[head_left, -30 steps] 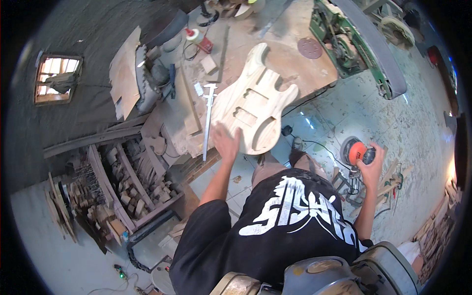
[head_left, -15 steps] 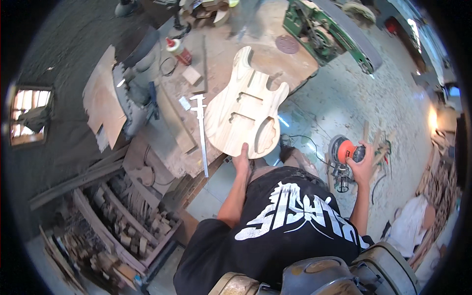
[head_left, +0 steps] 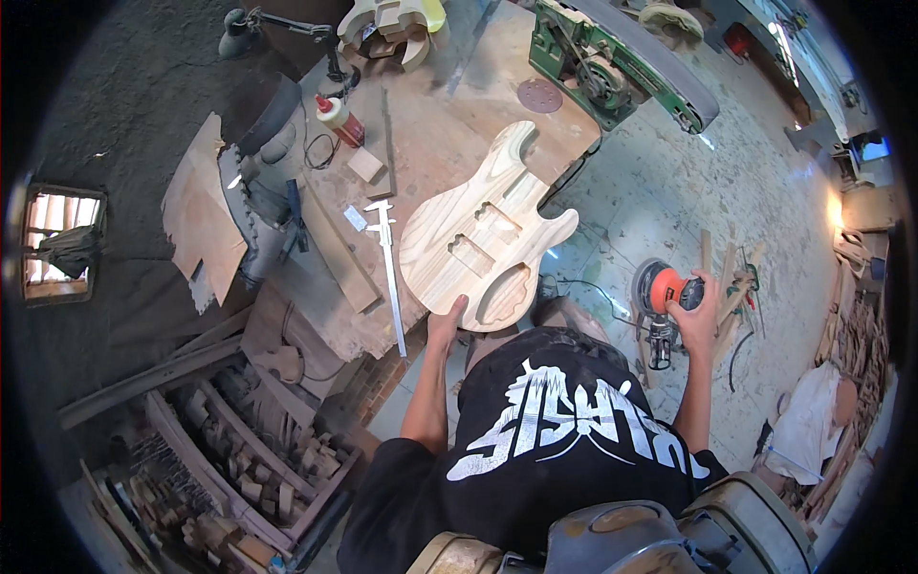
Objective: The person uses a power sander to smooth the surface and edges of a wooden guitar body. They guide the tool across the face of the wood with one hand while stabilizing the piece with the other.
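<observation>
The pale, unfinished wooden guitar body, with routed pockets and two horns, is lying flat on the dusty wooden workbench, its rounded lower end overhanging the bench edge nearest the person. The left hand is resting against that rounded end, fingers close together and thumb raised along the rim. The right hand is hanging well to the right of the guitar body, out over the concrete floor, fingers curled around the orange and black round power sander. Just left of the guitar body a long steel caliper is lying on the bench, and beyond that a small square wood block and a red glue bottle with a white cap. A round brown sanding disc is sitting beyond the guitar's horns, near a green belt machine.
</observation>
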Available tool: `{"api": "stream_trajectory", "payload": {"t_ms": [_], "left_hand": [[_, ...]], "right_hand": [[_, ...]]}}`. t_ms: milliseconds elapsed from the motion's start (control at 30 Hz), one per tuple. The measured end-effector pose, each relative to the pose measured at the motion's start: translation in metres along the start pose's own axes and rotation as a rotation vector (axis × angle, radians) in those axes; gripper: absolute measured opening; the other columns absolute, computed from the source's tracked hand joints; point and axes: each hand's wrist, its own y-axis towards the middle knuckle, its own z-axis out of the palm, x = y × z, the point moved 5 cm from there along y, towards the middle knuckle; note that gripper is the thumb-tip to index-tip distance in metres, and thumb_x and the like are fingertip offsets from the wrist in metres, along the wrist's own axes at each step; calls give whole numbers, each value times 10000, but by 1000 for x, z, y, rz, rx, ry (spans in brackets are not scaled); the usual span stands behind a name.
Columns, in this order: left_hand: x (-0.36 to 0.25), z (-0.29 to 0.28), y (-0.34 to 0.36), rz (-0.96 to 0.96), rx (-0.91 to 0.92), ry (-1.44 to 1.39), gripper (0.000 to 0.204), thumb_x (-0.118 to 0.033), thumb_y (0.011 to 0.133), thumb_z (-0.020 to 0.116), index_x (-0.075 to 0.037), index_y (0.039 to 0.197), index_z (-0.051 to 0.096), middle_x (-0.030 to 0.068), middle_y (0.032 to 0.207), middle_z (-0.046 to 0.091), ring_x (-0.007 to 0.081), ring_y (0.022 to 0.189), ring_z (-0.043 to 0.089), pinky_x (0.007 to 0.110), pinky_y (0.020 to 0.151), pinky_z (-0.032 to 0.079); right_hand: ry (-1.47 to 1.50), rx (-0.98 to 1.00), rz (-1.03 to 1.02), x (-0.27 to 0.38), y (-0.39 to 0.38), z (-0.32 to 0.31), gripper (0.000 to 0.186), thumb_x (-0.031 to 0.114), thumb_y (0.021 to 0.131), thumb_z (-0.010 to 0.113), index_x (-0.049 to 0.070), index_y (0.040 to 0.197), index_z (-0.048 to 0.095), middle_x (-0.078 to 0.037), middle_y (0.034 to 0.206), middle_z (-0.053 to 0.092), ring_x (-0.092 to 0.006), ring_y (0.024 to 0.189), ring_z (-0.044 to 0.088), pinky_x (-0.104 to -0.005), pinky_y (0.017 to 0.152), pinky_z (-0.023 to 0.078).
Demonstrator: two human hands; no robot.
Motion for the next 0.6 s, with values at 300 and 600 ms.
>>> {"api": "stream_trajectory", "payload": {"t_ms": [300, 600], "left_hand": [[-61, -9, 47, 105, 20, 216, 957, -521, 818, 893, 59, 1498, 552, 204, 1434, 651, 300, 1283, 632, 398, 1103, 479], [-142, 25, 52, 88, -72, 731, 1034, -433, 667, 982, 132, 1415, 544, 309, 1388, 651, 387, 1229, 691, 450, 963, 582]], "right_hand": [[14, 26, -45, 2, 22, 10, 656, 133, 677, 799, 83, 1302, 608, -135, 1206, 573, -338, 1164, 606, -424, 1023, 485], [14, -70, -21, -5, 14, -23, 668, 132, 667, 808, 71, 1301, 606, -136, 1201, 578, -339, 1159, 605, -427, 1026, 481]]}}
